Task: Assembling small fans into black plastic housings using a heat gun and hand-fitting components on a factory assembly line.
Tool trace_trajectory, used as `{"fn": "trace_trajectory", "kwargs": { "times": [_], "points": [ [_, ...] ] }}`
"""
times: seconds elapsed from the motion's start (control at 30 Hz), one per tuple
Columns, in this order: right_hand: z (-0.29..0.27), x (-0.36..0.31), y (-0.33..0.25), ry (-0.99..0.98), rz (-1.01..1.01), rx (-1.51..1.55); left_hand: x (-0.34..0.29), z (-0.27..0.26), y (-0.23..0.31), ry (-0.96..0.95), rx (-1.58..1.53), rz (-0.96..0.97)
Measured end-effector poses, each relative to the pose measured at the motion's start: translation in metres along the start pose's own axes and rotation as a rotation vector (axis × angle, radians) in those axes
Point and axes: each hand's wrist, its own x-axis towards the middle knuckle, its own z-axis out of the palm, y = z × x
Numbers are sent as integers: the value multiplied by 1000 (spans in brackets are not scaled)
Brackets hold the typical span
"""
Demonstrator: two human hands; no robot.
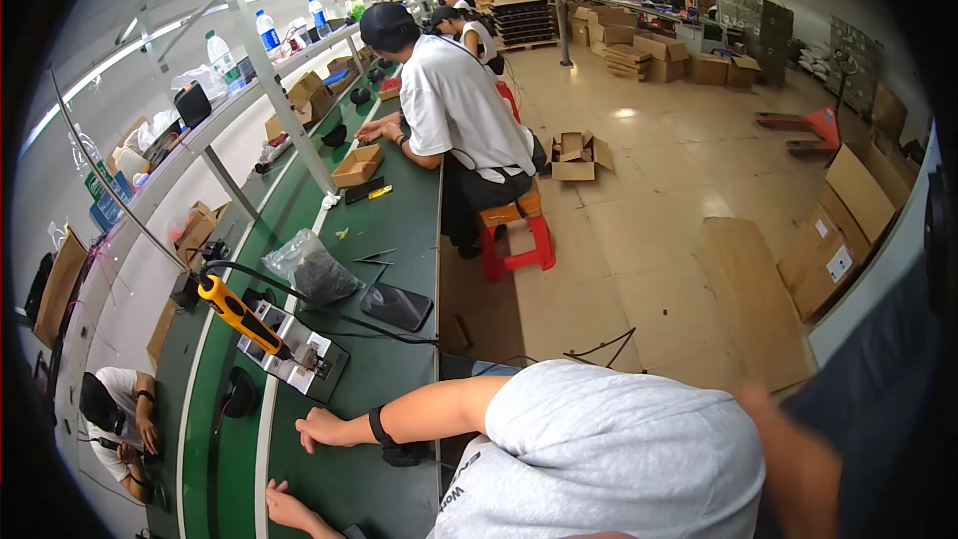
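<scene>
My right hand (321,429) reaches over the dark green bench (344,484), a black band (380,426) around its wrist. Its fingers are loosely bent and apart, and nothing shows in them. Lower down, my left hand (289,507) lies at the bench edge beside the belt, fingers stretched and no object visible. Just beyond the right hand stands a grey metal fixture (299,351). A yellow and black electric screwdriver (239,314) slants down over it. A black rounded part (239,392) rests on the green conveyor belt (213,429), left of my right hand.
Past the fixture lie a black phone (397,306), tweezers (376,259) and a clear bag of dark parts (314,269). A co-worker (454,105) sits farther along; another (120,424) works across the belt. At right, a blurred arm (798,459) is close to my shoulder, near cardboard boxes (828,250).
</scene>
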Motion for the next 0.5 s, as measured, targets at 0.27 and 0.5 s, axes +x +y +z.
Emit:
{"fn": "trace_trajectory", "kwargs": {
  "times": [0.27, 0.5],
  "points": [
    [-5, 4, 8, -142, 81, 244, 0, 1, -20, 204, -115, 225],
    [-8, 6, 8, -173, 45, 136, 6, 13, -23, 208, -180, 209]
  ]
}}
